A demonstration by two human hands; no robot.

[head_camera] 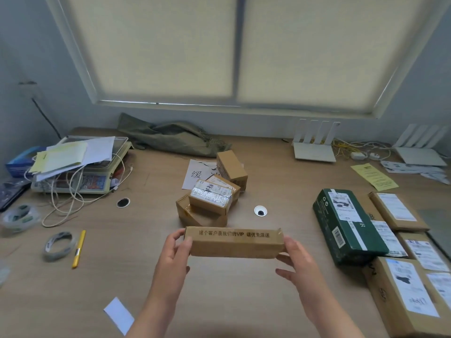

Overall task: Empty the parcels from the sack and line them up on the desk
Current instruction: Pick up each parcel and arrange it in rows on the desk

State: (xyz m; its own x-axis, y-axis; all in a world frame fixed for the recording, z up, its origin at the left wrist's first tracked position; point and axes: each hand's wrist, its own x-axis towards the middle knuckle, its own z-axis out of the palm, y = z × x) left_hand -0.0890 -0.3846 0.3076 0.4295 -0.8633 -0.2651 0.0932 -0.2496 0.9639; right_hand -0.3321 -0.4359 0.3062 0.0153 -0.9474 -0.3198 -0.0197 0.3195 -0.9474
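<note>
The wooden desk (219, 301) carries a limp green sack (170, 140) at its far edge. Small brown boxes (210, 198) are piled mid-desk, partly over a printed sheet (195, 174). At right, a green parcel (346, 225) lies next to labelled brown parcels (400, 211). 2 tape rolls (58, 245), a yellow cutter (79, 248) and a scale (80, 176) lie left. 2 white routers (314, 152) stand far right.

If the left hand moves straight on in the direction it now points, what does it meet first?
Probably the pile of small parcels beyond the long box that the left hand grips; its height above the desk is unclear.
</note>
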